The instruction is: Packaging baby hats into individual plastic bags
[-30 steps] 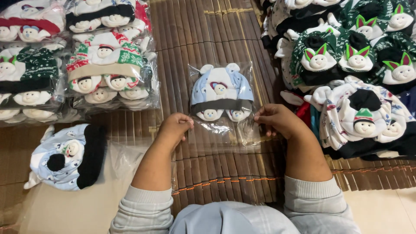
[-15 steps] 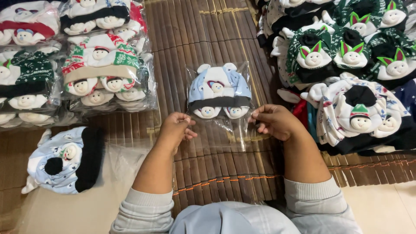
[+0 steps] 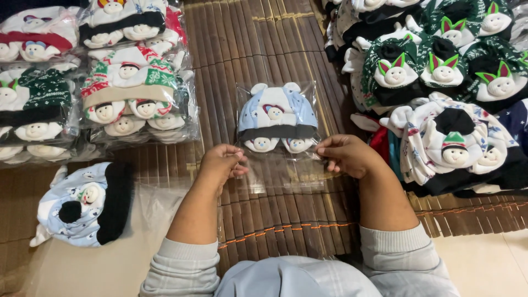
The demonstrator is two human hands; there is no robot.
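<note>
A clear plastic bag [image 3: 278,165] lies on the brown bamboo mat [image 3: 258,49] in front of me. Inside it sits a light blue baby hat set [image 3: 276,116] with a black band and small doll faces. My left hand [image 3: 223,162] pinches the bag's near left edge. My right hand [image 3: 346,155] pinches the near right edge. The bag's open flap stretches flat between both hands.
Bagged hat sets are stacked at the left [image 3: 132,93]. Loose green, white and dark hats are piled at the right [image 3: 440,71]. One unbagged blue and black hat [image 3: 82,203] lies at the near left on clear plastic sheets [image 3: 159,203].
Both hands have shifted slightly along the bag's near edge, drawing the flap toward me. The hat set in the bag has stayed in place.
</note>
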